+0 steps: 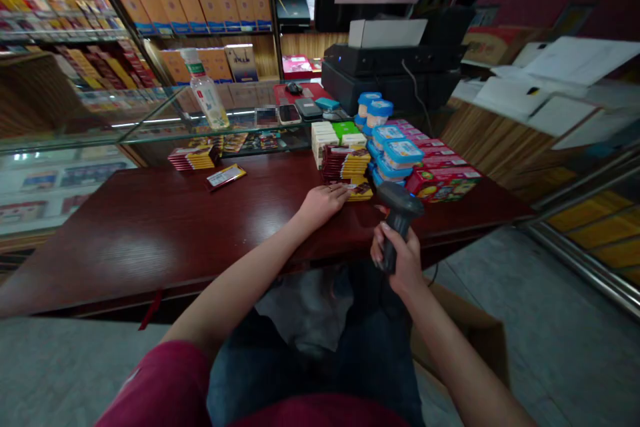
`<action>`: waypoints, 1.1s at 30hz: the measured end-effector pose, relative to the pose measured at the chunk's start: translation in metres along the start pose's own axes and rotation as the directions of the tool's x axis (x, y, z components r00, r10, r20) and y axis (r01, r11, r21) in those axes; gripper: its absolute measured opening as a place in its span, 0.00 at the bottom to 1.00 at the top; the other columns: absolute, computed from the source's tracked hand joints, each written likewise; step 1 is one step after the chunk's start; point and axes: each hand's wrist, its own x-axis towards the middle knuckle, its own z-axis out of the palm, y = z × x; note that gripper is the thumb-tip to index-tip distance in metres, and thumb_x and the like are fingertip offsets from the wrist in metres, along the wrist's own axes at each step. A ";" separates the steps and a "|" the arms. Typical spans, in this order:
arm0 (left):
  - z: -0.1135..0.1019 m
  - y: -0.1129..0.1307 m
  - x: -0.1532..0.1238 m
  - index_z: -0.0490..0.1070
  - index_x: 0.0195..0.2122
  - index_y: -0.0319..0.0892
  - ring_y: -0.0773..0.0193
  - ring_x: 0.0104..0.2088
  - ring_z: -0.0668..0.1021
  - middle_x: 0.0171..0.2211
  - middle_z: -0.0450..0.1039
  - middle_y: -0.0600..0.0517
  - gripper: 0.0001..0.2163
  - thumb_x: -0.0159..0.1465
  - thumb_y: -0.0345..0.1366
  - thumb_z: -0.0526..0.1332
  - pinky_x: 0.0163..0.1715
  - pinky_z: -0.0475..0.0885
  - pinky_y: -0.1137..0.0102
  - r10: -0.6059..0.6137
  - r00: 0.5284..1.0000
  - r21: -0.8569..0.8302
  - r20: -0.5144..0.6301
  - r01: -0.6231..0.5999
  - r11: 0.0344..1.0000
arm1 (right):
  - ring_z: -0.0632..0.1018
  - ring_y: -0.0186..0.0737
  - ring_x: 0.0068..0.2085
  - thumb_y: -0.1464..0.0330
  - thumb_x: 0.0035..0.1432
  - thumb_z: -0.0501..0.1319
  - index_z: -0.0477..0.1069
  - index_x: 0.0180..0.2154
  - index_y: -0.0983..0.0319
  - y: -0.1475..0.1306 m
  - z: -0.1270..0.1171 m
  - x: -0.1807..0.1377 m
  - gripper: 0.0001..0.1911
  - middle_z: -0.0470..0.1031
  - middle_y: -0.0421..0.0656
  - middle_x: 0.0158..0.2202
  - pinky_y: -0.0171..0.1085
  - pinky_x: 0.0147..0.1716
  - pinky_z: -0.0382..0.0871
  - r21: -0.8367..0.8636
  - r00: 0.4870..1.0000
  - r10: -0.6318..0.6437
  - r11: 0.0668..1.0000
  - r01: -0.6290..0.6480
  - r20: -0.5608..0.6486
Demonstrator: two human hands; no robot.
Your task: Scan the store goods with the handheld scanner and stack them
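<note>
My right hand [397,257] is wrapped round the handle of a dark barcode scanner [399,208], whose head points at the table's front edge. My left hand [323,203] rests on the dark red table [150,227], fingers laid on a flat yellow and dark packet [359,191]. That packet lies in front of a stack of the same packets [346,163]. Whether the left fingers grip the packet or only touch it is unclear.
Red boxes [443,180] and blue-lidded tubs [400,155] stand at the table's right. A loose packet [226,176] and a second stack [193,157] lie further left. A glass counter [150,121] behind carries a bottle [206,90] and phones. A printer [395,57] stands beyond.
</note>
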 end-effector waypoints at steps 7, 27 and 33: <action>-0.013 -0.016 -0.018 0.77 0.59 0.45 0.55 0.59 0.80 0.60 0.77 0.44 0.16 0.72 0.34 0.62 0.58 0.76 0.64 -0.130 0.991 -0.243 -0.029 0.120 0.963 | 0.65 0.27 0.14 0.59 0.52 0.73 0.66 0.42 0.56 0.006 0.030 0.012 0.22 0.67 0.28 0.22 0.29 0.12 0.60 -0.040 0.979 0.123 0.992 -0.118 0.162; -0.094 -0.209 -0.205 0.79 0.47 0.40 0.51 0.49 0.82 0.49 0.82 0.43 0.19 0.55 0.39 0.76 0.54 0.75 0.60 -0.849 0.521 -0.316 0.084 0.822 0.473 | 0.66 0.29 0.14 0.58 0.55 0.72 0.68 0.52 0.61 0.095 0.201 0.108 0.27 0.69 0.30 0.22 0.29 0.11 0.61 -0.337 0.589 0.437 0.900 -0.278 0.680; -0.102 -0.199 -0.200 0.76 0.44 0.42 0.59 0.44 0.82 0.44 0.82 0.49 0.15 0.55 0.29 0.73 0.48 0.75 0.66 -0.906 0.420 -0.457 -0.046 0.798 0.393 | 0.65 0.29 0.14 0.57 0.53 0.73 0.69 0.51 0.60 0.091 0.201 0.102 0.27 0.69 0.31 0.22 0.31 0.11 0.62 -0.375 0.618 0.463 0.885 -0.277 0.636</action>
